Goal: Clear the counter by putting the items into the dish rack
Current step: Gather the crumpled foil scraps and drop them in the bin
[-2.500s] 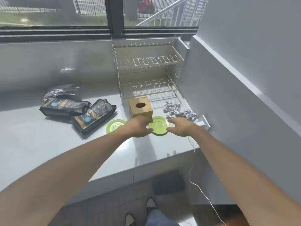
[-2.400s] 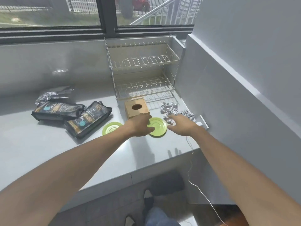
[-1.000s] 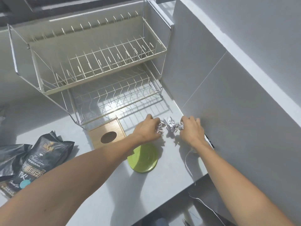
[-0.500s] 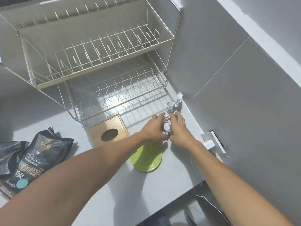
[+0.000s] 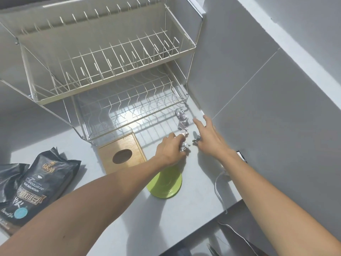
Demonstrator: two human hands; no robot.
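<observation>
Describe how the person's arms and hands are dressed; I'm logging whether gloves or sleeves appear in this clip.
Both forearms are bare up to the frame edge, with no sleeves in view. The left hand and right hand wear no gloves, and no rings, watch or wristband show on either. No markings are visible on the arms.

"treasure blue mountain" on coffee bag (image 5: 39, 183)
</observation>
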